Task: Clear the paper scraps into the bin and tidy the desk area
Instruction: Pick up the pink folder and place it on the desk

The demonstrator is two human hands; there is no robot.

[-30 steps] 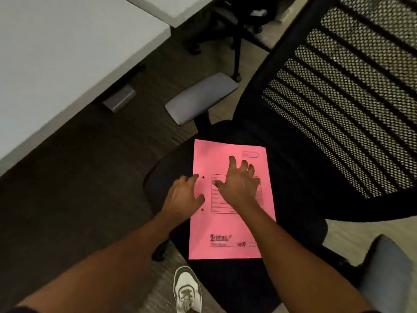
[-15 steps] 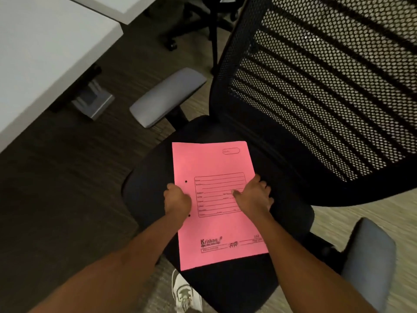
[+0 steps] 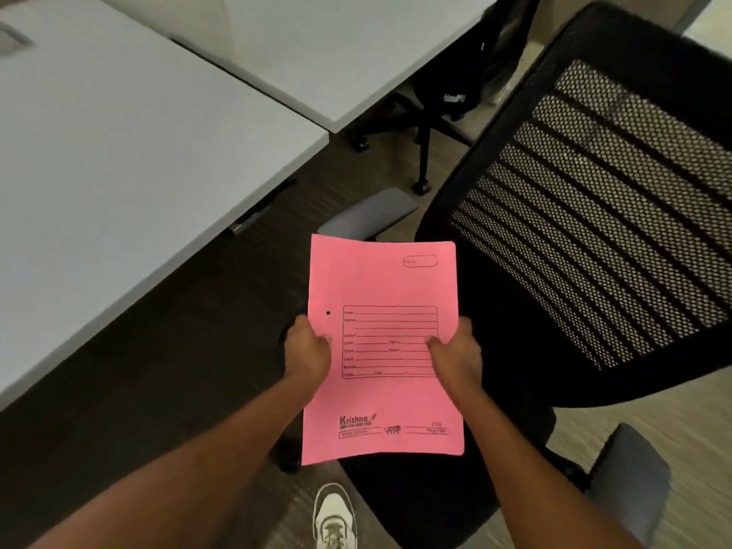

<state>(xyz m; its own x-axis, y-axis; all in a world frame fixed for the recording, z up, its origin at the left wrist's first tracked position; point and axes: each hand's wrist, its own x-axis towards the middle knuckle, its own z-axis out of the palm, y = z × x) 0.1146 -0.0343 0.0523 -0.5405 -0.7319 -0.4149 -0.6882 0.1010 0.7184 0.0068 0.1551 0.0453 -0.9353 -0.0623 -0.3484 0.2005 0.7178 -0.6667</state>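
- Dark carpet and pale floor lie below the hands, with a grey desk (image 3: 130, 152) up and to their left.
- Left hand (image 3: 308, 352) grips the left edge of a pink folder (image 3: 382, 346), thumb on its face.
- Right hand (image 3: 455, 352) clamps the folder's right edge likewise.
- Folder is held up between both hands, clear of the black mesh chair (image 3: 594, 231) to the right.
- White shoe (image 3: 334, 517) shows below the left hand.

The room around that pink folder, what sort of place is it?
Most likely an office. There are plain grey desks, a black mesh-backed swivel chair with padded armrests, and a pink file folder held in the left hand and right hand.
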